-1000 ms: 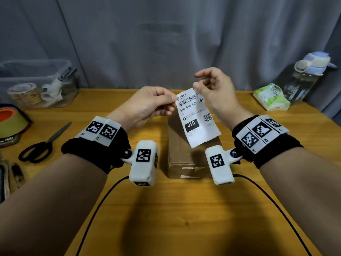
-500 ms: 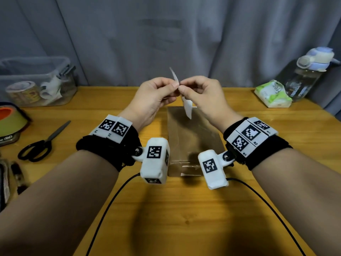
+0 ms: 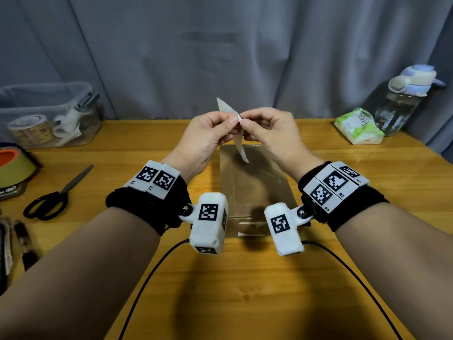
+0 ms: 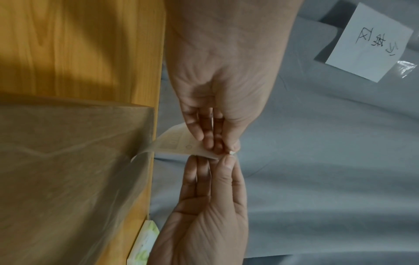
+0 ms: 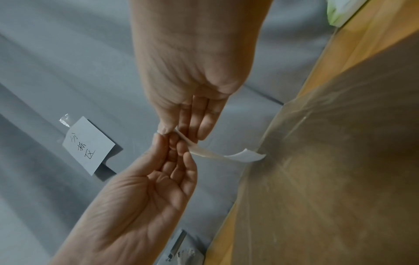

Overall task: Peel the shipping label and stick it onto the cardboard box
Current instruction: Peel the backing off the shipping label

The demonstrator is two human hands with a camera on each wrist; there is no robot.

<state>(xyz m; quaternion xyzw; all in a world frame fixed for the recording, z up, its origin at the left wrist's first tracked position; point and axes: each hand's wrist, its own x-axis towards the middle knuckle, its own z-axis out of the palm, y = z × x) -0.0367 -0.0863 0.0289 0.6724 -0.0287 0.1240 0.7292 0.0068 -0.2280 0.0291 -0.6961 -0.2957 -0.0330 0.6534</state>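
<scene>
- At the far left of the wooden table (image 3: pixel 220 303) stands a clear plastic bin (image 3: pixel 49 114) with tape rolls inside it.
- In front of the bin, a pair of black-handled scissors (image 3: pixel 56 195) lies flat on the table.
- The left hand (image 3: pixel 206 138) is raised above the table; its thumb and fingertips are curled together and pinch one edge of the shipping label (image 3: pixel 239 141).
- The shipping label is in the air between both hands, seen almost from its edge, and its lower end hangs down above the cardboard box (image 3: pixel 255 185).
- The cardboard box lies flat on the table under the hands, and the label does not touch it.
- The right hand (image 3: pixel 269 133) pinches the same upper edge of the label, just beside the left fingertips.
- At the far right lies a green and white tissue pack (image 3: pixel 358 128), and a water bottle (image 3: pixel 402 101) stands next to it.
</scene>
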